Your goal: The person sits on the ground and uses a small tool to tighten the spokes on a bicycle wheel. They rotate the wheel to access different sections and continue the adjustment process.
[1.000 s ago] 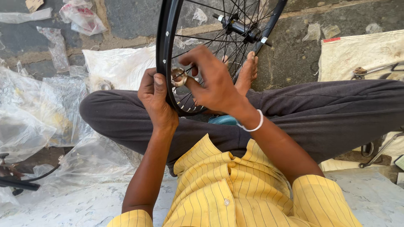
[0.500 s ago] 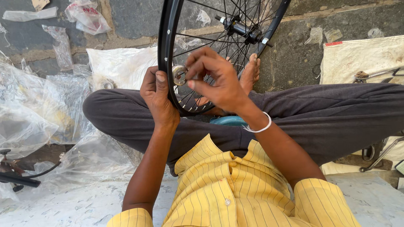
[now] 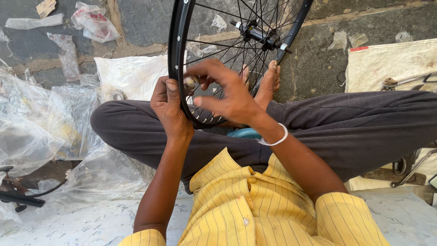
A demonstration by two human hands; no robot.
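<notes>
A black bicycle wheel rim (image 3: 175, 50) with thin metal spokes and a hub (image 3: 257, 34) stands upright between my crossed legs. My left hand (image 3: 169, 109) grips the rim's near edge from the left, thumb up along it. My right hand (image 3: 225, 93) reaches in from the right and pinches a small round metal tool (image 3: 189, 83) against the inside of the rim, beside the spoke nipples. A white bangle (image 3: 274, 136) sits on my right wrist. My bare foot (image 3: 268, 84) rests behind the wheel.
Crumpled clear plastic sheets (image 3: 41, 132) cover the ground at left, with a white sack (image 3: 132, 75) behind. A cloth with metal tools (image 3: 396, 64) lies at the right. A black bicycle part (image 3: 18, 196) sits at the lower left. Stone paving runs beyond.
My right hand has shifted slightly along the rim, its fingers turning on the small metal tool. The left hand keeps its hold on the rim; the view has edged to the right.
</notes>
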